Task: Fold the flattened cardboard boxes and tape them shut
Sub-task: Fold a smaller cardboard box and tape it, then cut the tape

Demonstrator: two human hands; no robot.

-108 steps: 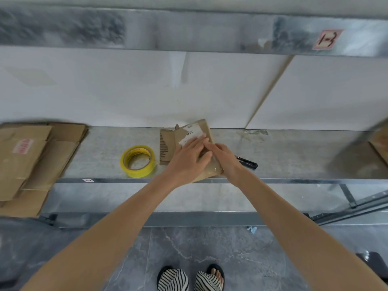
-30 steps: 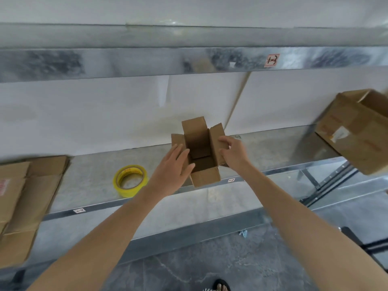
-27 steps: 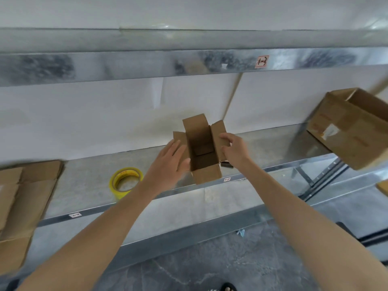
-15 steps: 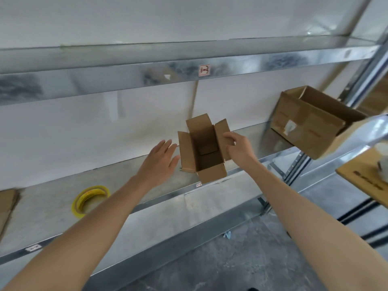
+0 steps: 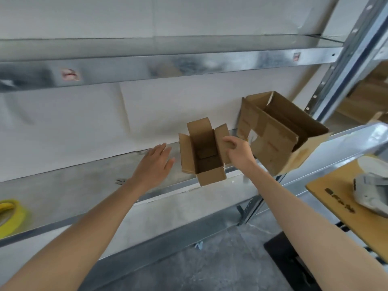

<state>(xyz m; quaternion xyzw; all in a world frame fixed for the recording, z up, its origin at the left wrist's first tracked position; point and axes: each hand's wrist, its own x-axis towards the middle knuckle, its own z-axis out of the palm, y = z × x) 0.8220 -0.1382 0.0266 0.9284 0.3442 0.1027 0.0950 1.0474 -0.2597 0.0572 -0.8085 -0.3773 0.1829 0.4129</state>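
The left hand [image 5: 155, 166], fingers straight, has drawn off the small brown cardboard box [image 5: 206, 156]. The right hand [image 5: 239, 150] pinches that box by its right flap above the metal shelf [image 5: 84, 185], mouth up, long axis pointing away. Two boxes: the larger open cardboard box [image 5: 273, 133] is right of the hands. One yellow tape roll [image 5: 10, 215], far left.
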